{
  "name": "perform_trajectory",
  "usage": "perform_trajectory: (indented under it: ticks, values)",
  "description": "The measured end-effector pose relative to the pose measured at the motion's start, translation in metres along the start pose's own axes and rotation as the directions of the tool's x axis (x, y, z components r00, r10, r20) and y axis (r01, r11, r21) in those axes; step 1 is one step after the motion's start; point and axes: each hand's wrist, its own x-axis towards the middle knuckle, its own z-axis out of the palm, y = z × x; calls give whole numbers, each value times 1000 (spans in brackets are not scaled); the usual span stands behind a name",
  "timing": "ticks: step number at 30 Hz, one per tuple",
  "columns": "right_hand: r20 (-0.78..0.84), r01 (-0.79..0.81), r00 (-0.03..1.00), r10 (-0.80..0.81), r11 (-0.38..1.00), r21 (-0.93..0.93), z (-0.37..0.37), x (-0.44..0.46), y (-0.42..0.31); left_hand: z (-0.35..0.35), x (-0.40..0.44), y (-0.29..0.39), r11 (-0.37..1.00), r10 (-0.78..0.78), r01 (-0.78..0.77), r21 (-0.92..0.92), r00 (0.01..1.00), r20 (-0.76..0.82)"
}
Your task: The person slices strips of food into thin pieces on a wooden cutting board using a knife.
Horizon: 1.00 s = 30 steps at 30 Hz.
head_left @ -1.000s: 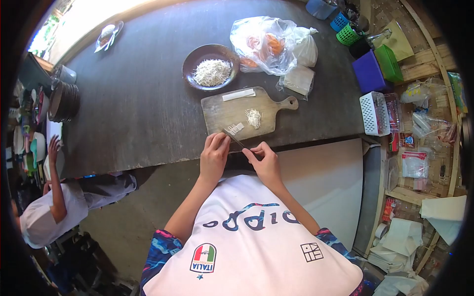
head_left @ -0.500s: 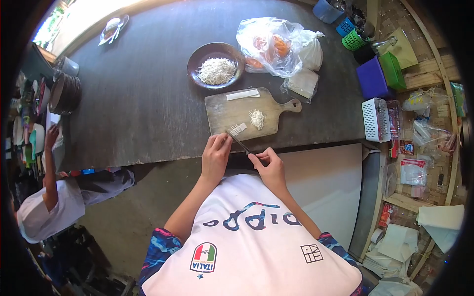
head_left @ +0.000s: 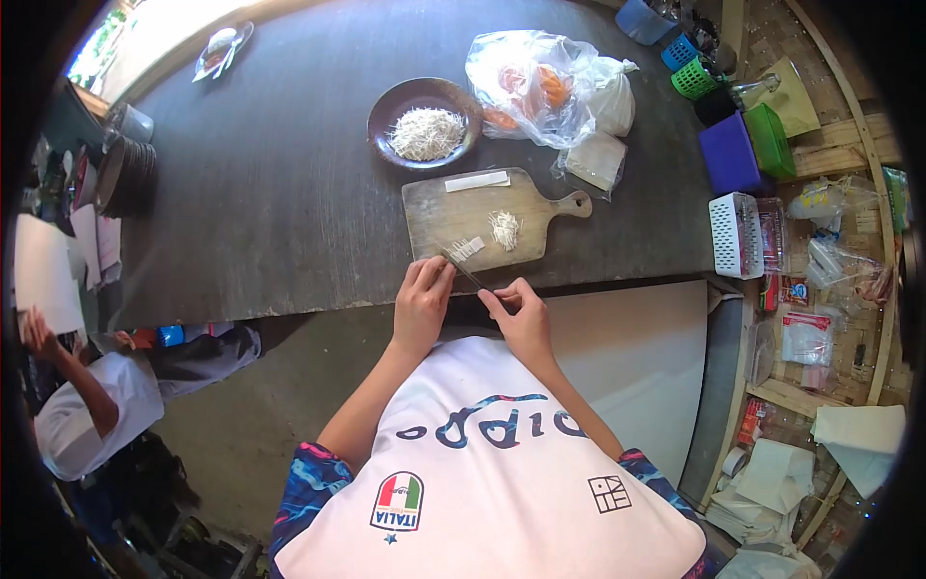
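Partly behind fingers (head_left: 519, 293), a knife (head_left: 467, 273)

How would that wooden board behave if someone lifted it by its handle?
The board looks like flat, solid wood, so it would probably stay stiff. Its handle sits at one end, so the far side would likely dip. The shreds lie loose with no rim around them, so a tilt might spill them.
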Motion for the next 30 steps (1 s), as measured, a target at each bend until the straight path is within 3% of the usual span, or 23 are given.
perform_trajectory:
  ticks: [30]
  values:
    - [-15, -8, 1000, 8, 1000, -27, 1, -3, -3, -1, -5, -2, 1000, -16, 16, -15, 1000, -1]
